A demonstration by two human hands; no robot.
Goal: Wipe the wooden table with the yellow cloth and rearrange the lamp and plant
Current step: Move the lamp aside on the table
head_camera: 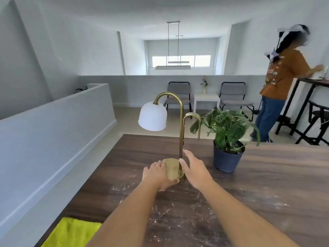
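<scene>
A brass lamp (pixel 181 122) with a white dome shade stands mid-table on a round brass base (pixel 172 168). My left hand (pixel 157 174) cups the left side of that base, thumb under its near edge. My right hand (pixel 195 169) is spread open beside the stem on the right, fingers apart and just off the base. To the right stands a leafy plant in a dark blue pot (pixel 227 157). A yellow cloth (pixel 71 232) lies at the near left corner of the wooden table (pixel 277 184), which has white dust smeared over it.
A grey half wall (pixel 53 132) runs along the table's left edge. Beyond the table stand two grey chairs, a small white side table (pixel 206 99) and, at the right, a person in an orange shirt (pixel 281 77) at a tall black table with a stool.
</scene>
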